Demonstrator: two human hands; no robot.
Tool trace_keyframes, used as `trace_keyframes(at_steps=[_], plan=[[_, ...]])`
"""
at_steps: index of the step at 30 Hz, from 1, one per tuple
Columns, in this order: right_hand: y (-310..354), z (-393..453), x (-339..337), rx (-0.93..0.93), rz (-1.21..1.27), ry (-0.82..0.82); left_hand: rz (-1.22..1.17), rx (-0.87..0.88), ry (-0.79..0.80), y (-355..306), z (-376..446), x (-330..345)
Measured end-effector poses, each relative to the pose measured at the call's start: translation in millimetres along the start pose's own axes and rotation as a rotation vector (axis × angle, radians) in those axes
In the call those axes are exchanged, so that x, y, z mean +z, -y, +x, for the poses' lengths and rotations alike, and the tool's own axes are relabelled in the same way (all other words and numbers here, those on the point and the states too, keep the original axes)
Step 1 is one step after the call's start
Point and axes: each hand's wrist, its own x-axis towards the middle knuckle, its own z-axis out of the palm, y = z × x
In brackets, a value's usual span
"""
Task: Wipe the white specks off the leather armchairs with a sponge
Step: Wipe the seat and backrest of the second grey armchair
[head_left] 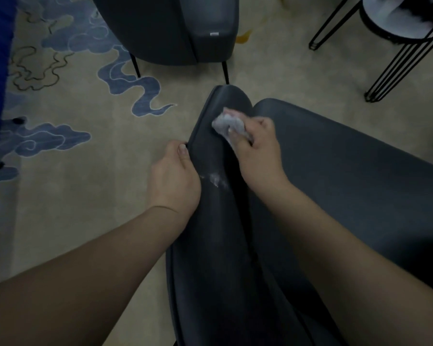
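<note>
The near armchair [323,171] runs off the lower and right edges, its dark leather smooth and matte. The right hand [258,151] grips a crumpled grey-pink sponge [226,123], partly hidden under the fingers, against the armrest. The left hand [174,178] pinches the piped edge beside smeared white specks [216,179].
</note>
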Motion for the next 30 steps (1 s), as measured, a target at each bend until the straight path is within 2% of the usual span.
trace_keyframes(at_steps=[3, 6, 8, 11, 15, 16, 18, 22, 25, 27, 30], plan=[[0, 0, 9, -0.041, -0.034, 0.038, -0.015, -0.001, 0.006, 0, 1, -1], [-6, -48, 5, -0.216, -0.113, 0.12, 0.0, 0.005, -0.004, -1, 1, 0], [-14, -83, -3, -0.267, -0.08, 0.174, 0.003, 0.009, -0.004, -1, 0, 0], [-15, -95, -13, -0.202, -0.005, 0.243, -0.007, 0.007, -0.005, -3, 0, -1], [-2, -42, -4, -0.028, 0.005, 0.043, 0.008, 0.002, 0.007, -2, 0, -2], [0, -31, -1, -0.008, 0.0, 0.042, 0.011, 0.0, 0.006, -2, 0, -2], [2, -32, 2, -0.04, -0.034, 0.109, 0.009, -0.001, 0.012, -2, 1, -2], [-8, -95, -12, -0.273, -0.109, 0.23, -0.01, 0.017, -0.003, -2, 0, -2], [-17, -119, -22, -0.279, -0.043, 0.306, -0.005, 0.018, 0.008, -1, 0, -2], [-15, -107, -18, -0.236, -0.031, 0.265, 0.0, 0.012, 0.014, -2, 0, -3], [-8, -68, 0, -0.168, -0.061, 0.052, -0.002, 0.0, 0.021, -2, 1, -3]])
